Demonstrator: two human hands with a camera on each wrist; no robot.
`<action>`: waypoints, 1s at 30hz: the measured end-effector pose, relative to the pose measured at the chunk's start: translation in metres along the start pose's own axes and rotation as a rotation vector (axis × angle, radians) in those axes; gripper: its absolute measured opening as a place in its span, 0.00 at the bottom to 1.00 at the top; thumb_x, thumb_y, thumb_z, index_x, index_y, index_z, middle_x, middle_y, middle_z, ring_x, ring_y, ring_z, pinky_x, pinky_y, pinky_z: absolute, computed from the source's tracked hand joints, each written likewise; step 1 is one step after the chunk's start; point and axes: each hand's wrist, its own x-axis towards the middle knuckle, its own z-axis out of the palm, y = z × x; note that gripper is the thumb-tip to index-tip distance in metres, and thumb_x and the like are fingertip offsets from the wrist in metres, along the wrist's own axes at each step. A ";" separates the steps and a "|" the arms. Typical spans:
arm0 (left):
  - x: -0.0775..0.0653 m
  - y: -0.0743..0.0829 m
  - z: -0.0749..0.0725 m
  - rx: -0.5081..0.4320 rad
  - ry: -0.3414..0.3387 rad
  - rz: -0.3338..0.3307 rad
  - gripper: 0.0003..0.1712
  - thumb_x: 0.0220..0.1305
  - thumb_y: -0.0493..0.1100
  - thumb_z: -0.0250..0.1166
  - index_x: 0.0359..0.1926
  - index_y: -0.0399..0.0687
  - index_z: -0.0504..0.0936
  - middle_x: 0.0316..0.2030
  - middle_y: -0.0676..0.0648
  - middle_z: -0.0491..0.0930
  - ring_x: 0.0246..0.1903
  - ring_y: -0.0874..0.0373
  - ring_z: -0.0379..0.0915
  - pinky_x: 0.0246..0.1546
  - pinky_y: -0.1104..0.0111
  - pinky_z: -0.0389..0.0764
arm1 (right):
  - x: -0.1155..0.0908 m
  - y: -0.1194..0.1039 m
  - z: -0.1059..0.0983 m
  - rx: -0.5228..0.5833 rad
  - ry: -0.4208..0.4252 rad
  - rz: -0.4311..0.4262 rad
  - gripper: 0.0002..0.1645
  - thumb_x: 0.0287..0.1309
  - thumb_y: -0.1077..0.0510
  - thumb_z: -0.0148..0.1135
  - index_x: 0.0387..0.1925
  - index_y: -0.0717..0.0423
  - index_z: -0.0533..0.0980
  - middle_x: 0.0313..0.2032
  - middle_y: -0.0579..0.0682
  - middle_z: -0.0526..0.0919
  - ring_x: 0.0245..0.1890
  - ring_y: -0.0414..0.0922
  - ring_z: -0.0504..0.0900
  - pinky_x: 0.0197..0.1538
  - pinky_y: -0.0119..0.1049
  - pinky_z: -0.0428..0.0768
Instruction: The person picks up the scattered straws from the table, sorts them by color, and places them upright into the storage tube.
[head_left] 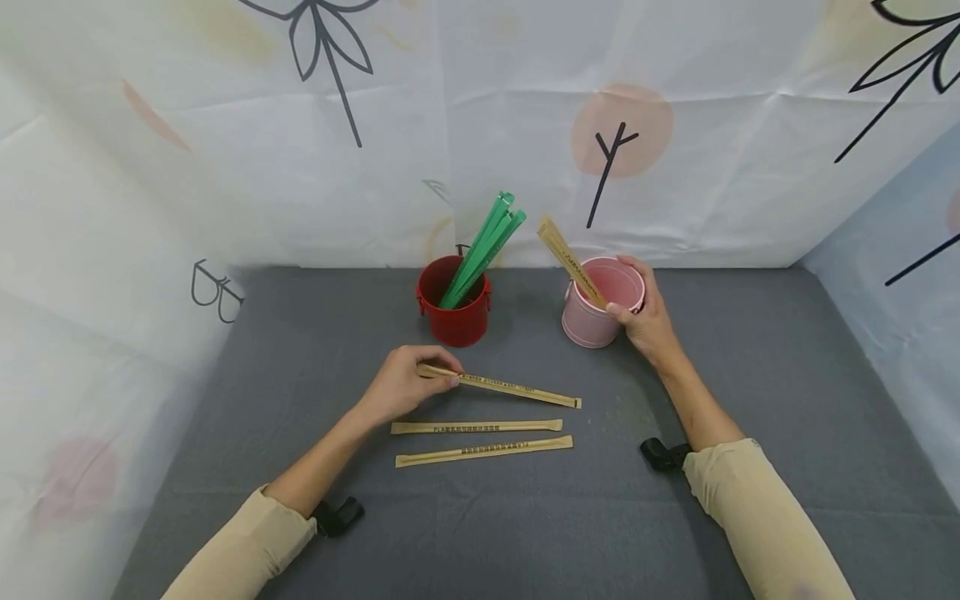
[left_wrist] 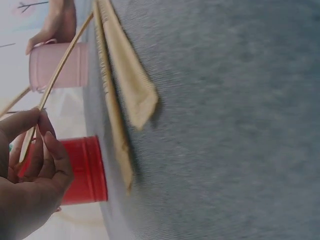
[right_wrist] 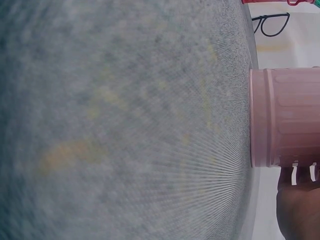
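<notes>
My left hand [head_left: 408, 383] pinches one end of a tan paper-wrapped straw [head_left: 517, 389] between thumb and fingers. The straw's other end points right, and the left wrist view shows it raised at a slant. Two more tan wrapped straws, a middle one [head_left: 480, 427] and a nearer one [head_left: 487, 451], lie side by side on the cloth. My right hand [head_left: 651, 325] grips the right side of a small pink bucket [head_left: 588, 327], thumb at the front of the rim. Out of that bucket a tan wrapped straw [head_left: 566, 254] leans to the left.
A small red bucket [head_left: 459, 327] stands left of the pink one, with green straws [head_left: 487, 246] leaning right out of it. Dark grey cloth [head_left: 480, 533] covers the table. Behind both buckets hangs a white patterned curtain [head_left: 510, 125].
</notes>
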 end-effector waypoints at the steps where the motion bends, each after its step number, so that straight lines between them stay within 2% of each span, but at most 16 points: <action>1: 0.001 0.001 -0.001 -0.002 0.010 0.001 0.07 0.60 0.39 0.72 0.38 0.57 0.87 0.36 0.57 0.85 0.29 0.63 0.78 0.28 0.65 0.77 | 0.000 0.000 0.000 0.002 0.002 -0.003 0.46 0.50 0.77 0.60 0.71 0.59 0.60 0.59 0.51 0.72 0.57 0.42 0.71 0.60 0.29 0.67; 5: 0.006 0.007 -0.005 -0.021 0.044 0.002 0.07 0.61 0.41 0.72 0.39 0.58 0.87 0.38 0.57 0.85 0.29 0.64 0.77 0.25 0.66 0.74 | 0.000 -0.002 -0.002 0.019 0.015 -0.011 0.46 0.48 0.78 0.61 0.71 0.61 0.60 0.58 0.49 0.73 0.56 0.42 0.72 0.59 0.28 0.67; 7: 0.007 0.010 -0.007 -0.039 0.060 0.004 0.07 0.61 0.41 0.72 0.40 0.57 0.87 0.38 0.56 0.86 0.30 0.61 0.79 0.28 0.65 0.77 | 0.000 -0.002 -0.002 0.025 0.020 -0.006 0.47 0.48 0.78 0.61 0.71 0.62 0.60 0.57 0.48 0.74 0.56 0.42 0.72 0.59 0.28 0.68; 8: 0.008 0.012 -0.009 -0.051 0.068 0.003 0.07 0.61 0.41 0.72 0.40 0.57 0.87 0.38 0.56 0.86 0.35 0.60 0.81 0.31 0.64 0.79 | 0.000 -0.002 -0.002 0.023 0.021 -0.002 0.47 0.48 0.78 0.61 0.71 0.61 0.60 0.57 0.47 0.74 0.55 0.42 0.72 0.59 0.28 0.68; 13: 0.011 0.019 -0.015 -0.143 0.100 0.004 0.07 0.61 0.40 0.72 0.41 0.52 0.87 0.37 0.52 0.87 0.38 0.45 0.84 0.36 0.61 0.83 | 0.001 -0.004 0.000 0.023 0.018 0.008 0.46 0.48 0.78 0.60 0.71 0.61 0.60 0.57 0.46 0.73 0.55 0.41 0.72 0.60 0.28 0.67; 17: 0.016 0.025 -0.019 -0.169 0.134 0.036 0.07 0.60 0.39 0.73 0.40 0.50 0.87 0.37 0.50 0.86 0.38 0.39 0.83 0.35 0.62 0.82 | 0.001 -0.004 0.000 0.018 0.015 -0.001 0.46 0.48 0.78 0.59 0.71 0.61 0.61 0.58 0.48 0.73 0.55 0.42 0.72 0.60 0.29 0.67; 20: 0.019 0.029 -0.021 -0.164 0.162 0.063 0.06 0.60 0.39 0.72 0.40 0.49 0.88 0.36 0.50 0.86 0.36 0.43 0.82 0.33 0.63 0.81 | 0.001 -0.004 0.000 0.008 0.010 -0.005 0.45 0.49 0.77 0.59 0.71 0.61 0.61 0.58 0.47 0.73 0.56 0.42 0.72 0.60 0.29 0.67; 25: 0.026 0.035 -0.023 -0.158 0.185 0.074 0.06 0.62 0.41 0.72 0.40 0.49 0.88 0.36 0.50 0.87 0.34 0.54 0.80 0.31 0.65 0.80 | 0.001 -0.003 0.000 0.001 0.005 -0.010 0.47 0.48 0.79 0.59 0.71 0.60 0.60 0.58 0.48 0.73 0.56 0.42 0.72 0.60 0.30 0.67; 30: 0.032 0.041 -0.024 -0.157 0.221 0.086 0.06 0.63 0.41 0.71 0.41 0.47 0.88 0.35 0.49 0.87 0.32 0.55 0.79 0.29 0.67 0.77 | -0.001 -0.002 0.000 0.021 0.005 -0.006 0.46 0.48 0.78 0.60 0.71 0.60 0.61 0.59 0.50 0.72 0.56 0.42 0.72 0.60 0.29 0.67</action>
